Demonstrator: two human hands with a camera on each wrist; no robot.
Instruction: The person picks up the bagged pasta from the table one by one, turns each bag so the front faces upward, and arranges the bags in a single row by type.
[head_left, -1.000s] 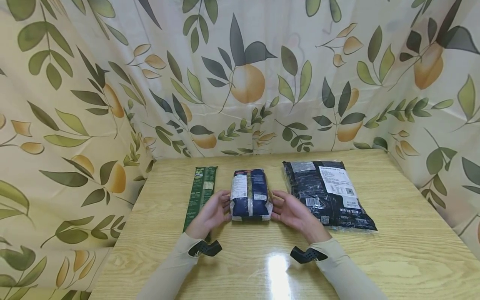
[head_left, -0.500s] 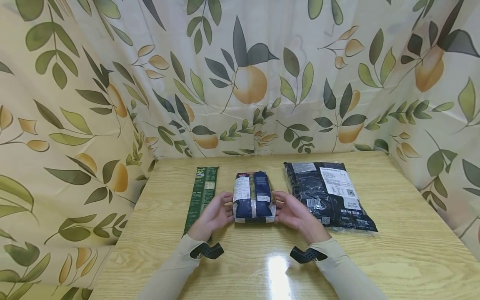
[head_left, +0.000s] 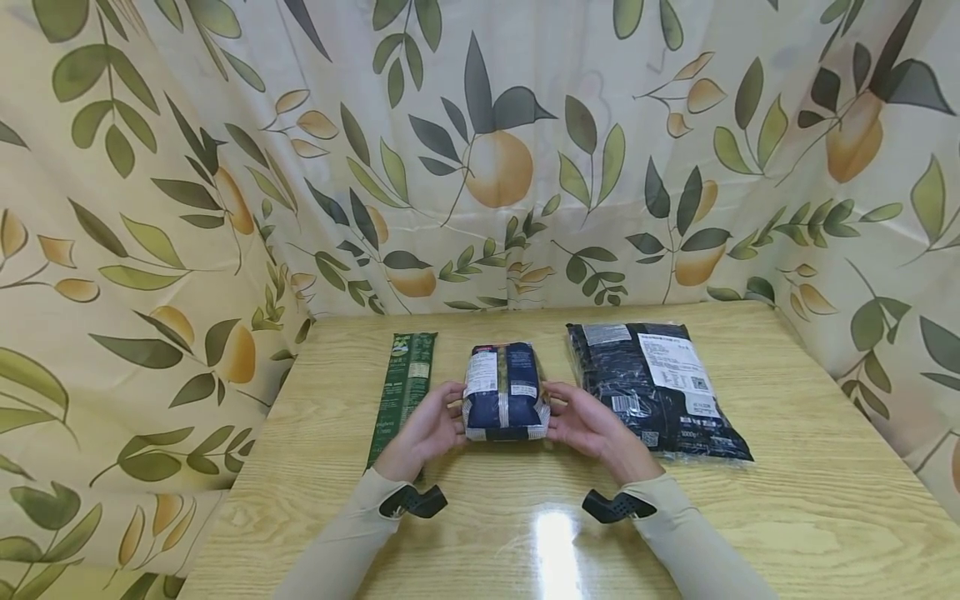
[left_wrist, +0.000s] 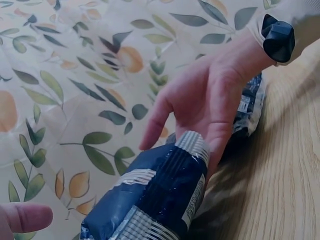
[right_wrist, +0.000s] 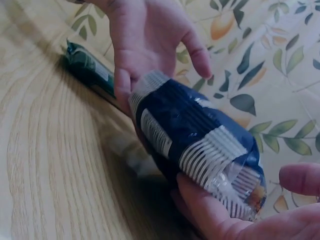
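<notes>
A dark blue food bag [head_left: 504,400] with a white label and striped ends stands between my two hands at the middle of the table. My left hand [head_left: 435,421] touches its left side, and my right hand [head_left: 581,421] supports the right side. In the wrist views the fingers lie along and under the bag [right_wrist: 195,120], fairly straight. Both thumbs stand away from it, as the left thumb [left_wrist: 30,217] shows. Some fingertips are hidden behind the bag. Whether its base touches the table cannot be told.
A long green spaghetti packet [head_left: 397,392] lies left of the bag, partly behind my left hand. To the right lies a big black plastic-wrapped package [head_left: 615,367] with white labels. The wooden table [head_left: 480,533] meets a leaf-and-fruit patterned curtain [head_left: 495,233] at the back.
The blue bag tips and shifts slightly between my hands, which stay at its sides. The green packet and black package stay where they are.
</notes>
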